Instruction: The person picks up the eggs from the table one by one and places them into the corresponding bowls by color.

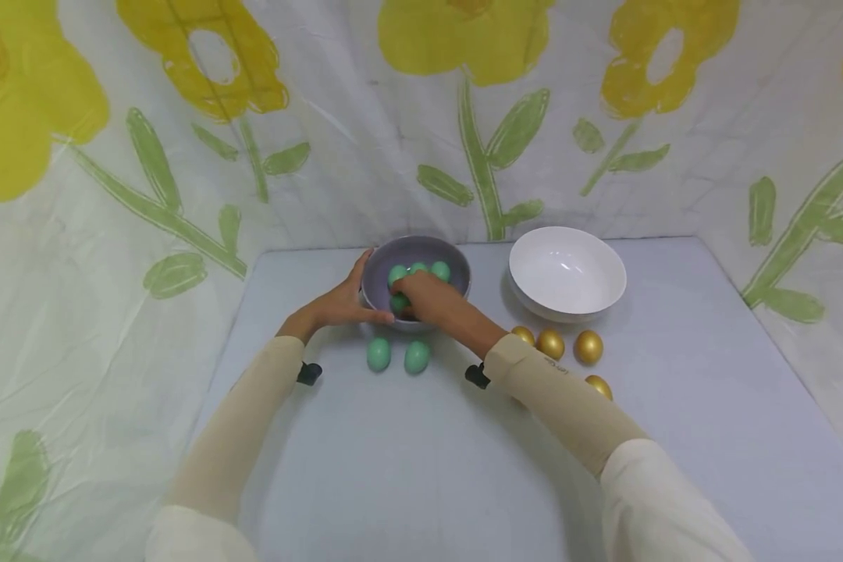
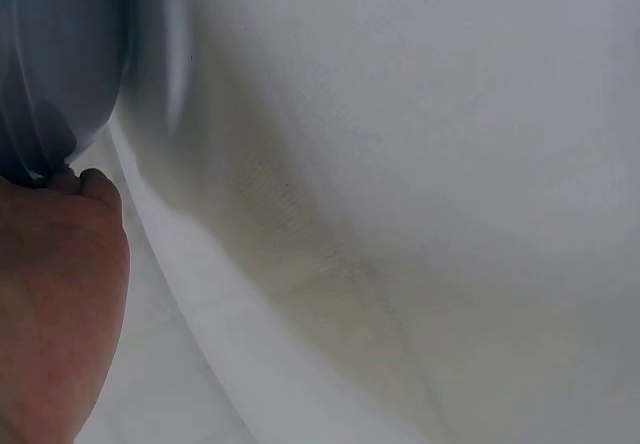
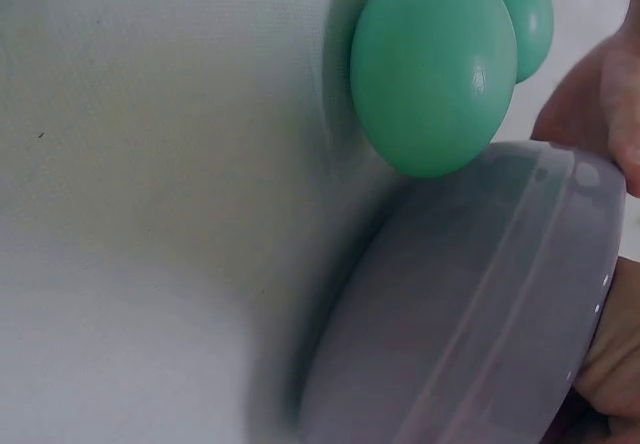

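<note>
A purple-grey bowl (image 1: 416,246) stands near the table's back edge. My left hand (image 1: 342,303) holds its left side, the thumb at the front rim and the fingers along the outer wall. Inside the bowl, my right hand (image 1: 432,298) reaches down with curled fingers around a green egg (image 1: 399,303); its fingertips are partly hidden. More green eggs (image 1: 440,271) lie at the back of the bowl. Two others, a left egg (image 1: 378,354) and a right egg (image 1: 417,357), rest on the table in front; the right wrist view shows one egg (image 3: 435,69) close beside the bowl wall.
To the right stands a white bowl (image 1: 567,269) with nothing in it. Several gold eggs (image 1: 588,346) lie in front of it, some partly covered by my right forearm. A white curtain with painted yellow flowers (image 1: 464,35) hangs behind the table (image 1: 393,468) and along its sides.
</note>
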Motion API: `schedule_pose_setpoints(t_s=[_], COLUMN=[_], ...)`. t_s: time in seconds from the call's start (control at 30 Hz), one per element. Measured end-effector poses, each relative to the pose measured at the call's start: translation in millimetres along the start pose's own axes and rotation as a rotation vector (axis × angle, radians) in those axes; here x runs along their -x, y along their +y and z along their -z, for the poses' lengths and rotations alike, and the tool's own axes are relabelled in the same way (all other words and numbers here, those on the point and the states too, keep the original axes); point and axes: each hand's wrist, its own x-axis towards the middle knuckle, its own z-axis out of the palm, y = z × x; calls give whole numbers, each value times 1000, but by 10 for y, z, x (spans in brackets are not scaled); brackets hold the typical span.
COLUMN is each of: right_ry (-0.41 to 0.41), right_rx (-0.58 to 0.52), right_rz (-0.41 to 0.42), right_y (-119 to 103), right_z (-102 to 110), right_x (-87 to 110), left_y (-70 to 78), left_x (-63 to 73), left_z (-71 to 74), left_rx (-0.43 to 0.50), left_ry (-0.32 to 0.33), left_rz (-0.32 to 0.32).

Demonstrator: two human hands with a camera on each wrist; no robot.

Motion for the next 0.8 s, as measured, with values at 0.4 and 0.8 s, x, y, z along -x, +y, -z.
schedule_pose_setpoints(t_s=[0.4,0.8], right_ry=[1,101], right_rx=[36,-58], right_rz=[-1,-26], right_y=[-23,-12], right_z=[16,67], right_x=[-29,176], left_y=[51,41], left_x=[51,50], left_z=[21,-8], left_rx=[-23,-29], left_ry=[18,11], left_rz=[-30,-27])
